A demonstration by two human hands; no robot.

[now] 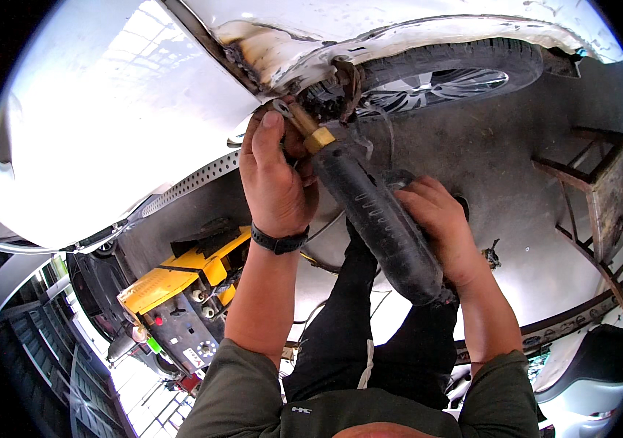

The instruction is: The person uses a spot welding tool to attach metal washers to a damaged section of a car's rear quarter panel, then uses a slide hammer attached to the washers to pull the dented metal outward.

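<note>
Evenly | left hand (276, 164): fingers up, pinching metal ring (282, 109) | right hand (434, 223): lower, curled around black tool (377, 219)

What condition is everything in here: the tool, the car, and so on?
Black cylindrical tool: held at a slant; whether it is running, I can't tell.
Left hand: fingers bent around the tool's brass-coloured end.
Right hand: gripping the tool's side.
White car panel: scorched brown near the wheel.
Wheel: under the arch.
Wristwatch: strapped on.
Brown stool: worn.
</note>
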